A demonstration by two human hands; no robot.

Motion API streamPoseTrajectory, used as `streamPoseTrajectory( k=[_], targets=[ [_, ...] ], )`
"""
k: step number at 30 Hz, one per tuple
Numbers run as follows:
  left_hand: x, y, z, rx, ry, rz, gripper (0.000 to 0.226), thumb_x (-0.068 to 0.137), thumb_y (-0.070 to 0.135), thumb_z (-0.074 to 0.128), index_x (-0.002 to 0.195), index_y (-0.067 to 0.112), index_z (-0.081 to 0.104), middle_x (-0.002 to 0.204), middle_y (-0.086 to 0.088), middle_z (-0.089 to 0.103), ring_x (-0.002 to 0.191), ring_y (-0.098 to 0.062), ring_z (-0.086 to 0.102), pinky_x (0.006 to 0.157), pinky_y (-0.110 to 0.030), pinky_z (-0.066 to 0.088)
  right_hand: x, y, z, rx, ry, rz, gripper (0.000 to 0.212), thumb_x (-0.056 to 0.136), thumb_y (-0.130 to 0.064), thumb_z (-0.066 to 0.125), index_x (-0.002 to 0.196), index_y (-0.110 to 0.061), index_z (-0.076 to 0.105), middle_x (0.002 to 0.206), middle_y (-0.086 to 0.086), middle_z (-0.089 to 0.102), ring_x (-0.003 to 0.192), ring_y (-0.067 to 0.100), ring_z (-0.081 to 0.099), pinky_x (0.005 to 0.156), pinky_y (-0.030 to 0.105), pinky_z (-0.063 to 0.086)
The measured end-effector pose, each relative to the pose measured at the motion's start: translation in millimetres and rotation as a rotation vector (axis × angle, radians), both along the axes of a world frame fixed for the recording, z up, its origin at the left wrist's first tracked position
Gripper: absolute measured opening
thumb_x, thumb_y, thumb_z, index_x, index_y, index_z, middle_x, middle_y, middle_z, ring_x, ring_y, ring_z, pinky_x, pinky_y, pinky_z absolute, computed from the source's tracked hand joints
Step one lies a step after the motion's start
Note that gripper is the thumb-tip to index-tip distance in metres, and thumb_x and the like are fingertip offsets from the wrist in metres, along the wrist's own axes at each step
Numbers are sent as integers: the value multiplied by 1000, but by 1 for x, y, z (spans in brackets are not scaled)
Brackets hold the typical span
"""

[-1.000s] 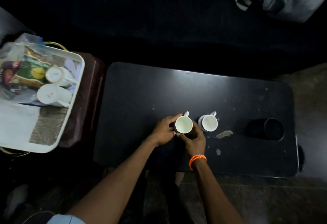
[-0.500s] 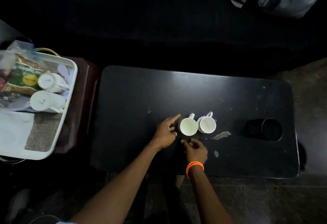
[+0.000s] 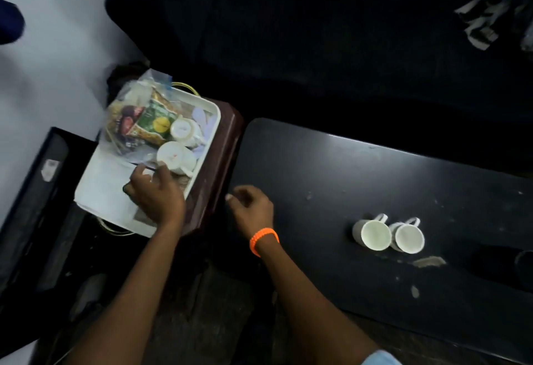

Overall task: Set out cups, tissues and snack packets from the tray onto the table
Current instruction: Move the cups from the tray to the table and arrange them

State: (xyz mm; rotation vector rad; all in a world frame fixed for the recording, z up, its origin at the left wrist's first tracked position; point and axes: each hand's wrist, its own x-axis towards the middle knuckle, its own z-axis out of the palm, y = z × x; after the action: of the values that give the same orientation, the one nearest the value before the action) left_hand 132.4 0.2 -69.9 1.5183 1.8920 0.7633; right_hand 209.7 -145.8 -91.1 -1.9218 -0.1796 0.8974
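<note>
Both forearms are bare. A beaded orange bracelet [image 3: 264,240] is worn on the right wrist; a pale blue sleeve edge [image 3: 380,358] is seen at the right upper arm.

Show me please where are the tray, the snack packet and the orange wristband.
tray [image 3: 212,127]: head view, on its bare white right rim.
snack packet [image 3: 155,124]: head view, on its green front with the yellow circle.
orange wristband [image 3: 264,239]: head view, on the band's middle, at the right wrist.

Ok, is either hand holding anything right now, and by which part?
Nothing clearly held. The left hand reaches over the tray, fingertips by the nearer cup; no grip shows. The right hand hangs empty.
</note>
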Motion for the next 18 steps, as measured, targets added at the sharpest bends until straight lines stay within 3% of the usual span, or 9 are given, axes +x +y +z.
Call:
streamPoseTrajectory(
  k=[3,6,10,13,15,18],
  targets=[
    [-18,42,-7,-297,-72,-22,51,104,47,44,137,11,58,136,-24,60,120,-39,62,95,-41,50,-4,60,12,92,-115,161,38,81,-21,80,117,-12,74,113,8,74,98,22,70,91,32,55],
    [-17,61,-3,-615,-353,-114,58,106,57,33,131,13,61,115,-21,72,85,-32,75,67,-36,60,-2,105,17,42,-104,254,58,84,-29,77,137,-10,62,136,14,65,127,31,58,106,38,47],
    [-16,74,7,-701,-443,-54,65,101,66,38,124,11,66,104,-16,73,81,-27,74,49,-30,60,-6,130,16,-104,13,363,68,86,-43,69,149,-26,50,151,9,53,144,30,39,118,42,37],
    [-14,78,10,-666,-478,16,60,91,65,61,115,10,66,106,-14,72,87,-31,73,54,-35,62,-12,123,21,-27,102,209,51,84,-37,67,135,-35,64,146,6,55,138,23,47,117,43,39],
    [-13,75,14,-623,-443,1,58,83,65,71,108,12,66,112,-15,69,97,-34,71,64,-43,65,-14,113,23,117,145,94,34,88,-21,66,120,-29,76,133,2,68,123,22,62,107,39,50],
    [-8,59,18,-576,-430,-40,64,80,59,77,118,10,66,117,-18,68,103,-35,71,71,-46,66,-12,94,24,343,218,-81,26,91,0,65,110,-11,80,114,4,78,108,17,72,98,36,58]
  ],
)
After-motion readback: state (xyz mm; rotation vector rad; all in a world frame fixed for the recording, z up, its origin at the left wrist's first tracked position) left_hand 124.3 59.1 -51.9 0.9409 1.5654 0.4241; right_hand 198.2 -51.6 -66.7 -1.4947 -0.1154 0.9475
